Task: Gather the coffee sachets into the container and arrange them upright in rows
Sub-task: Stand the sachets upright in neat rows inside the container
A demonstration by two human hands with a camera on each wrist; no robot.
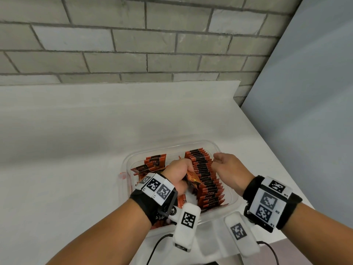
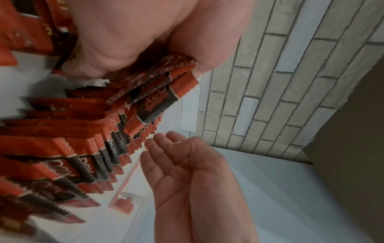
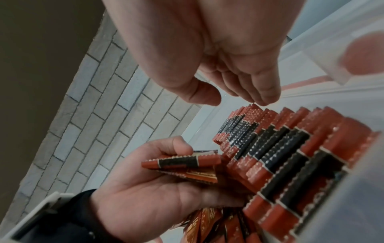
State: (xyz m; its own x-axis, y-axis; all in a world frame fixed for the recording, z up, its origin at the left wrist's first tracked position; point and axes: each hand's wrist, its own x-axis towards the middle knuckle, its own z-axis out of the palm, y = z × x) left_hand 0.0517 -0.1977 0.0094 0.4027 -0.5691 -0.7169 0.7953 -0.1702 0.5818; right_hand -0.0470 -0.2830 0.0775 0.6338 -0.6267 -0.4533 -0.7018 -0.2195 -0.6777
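A clear plastic container (image 1: 217, 147) sits on the white counter. Inside, a long row of orange-and-black coffee sachets (image 1: 205, 176) stands upright on the right side. More sachets (image 1: 152, 164) lie loose at the back left. My left hand (image 1: 178, 175) grips a small bunch of sachets (image 3: 187, 166) over the container's middle, beside the row. My right hand (image 1: 227, 165) hovers empty at the row's right, fingers relaxed, their tips (image 3: 264, 98) just above the far sachet tops. In the left wrist view the held bunch (image 2: 158, 98) sticks out above the row (image 2: 87, 156).
The container's orange latch (image 2: 122, 207) shows on its right wall. A grey brick wall (image 1: 133, 39) runs behind the counter (image 1: 66, 131). A pale panel (image 1: 309, 92) stands at the right, past the counter's edge. Black cables (image 1: 156, 245) hang near my wrists.
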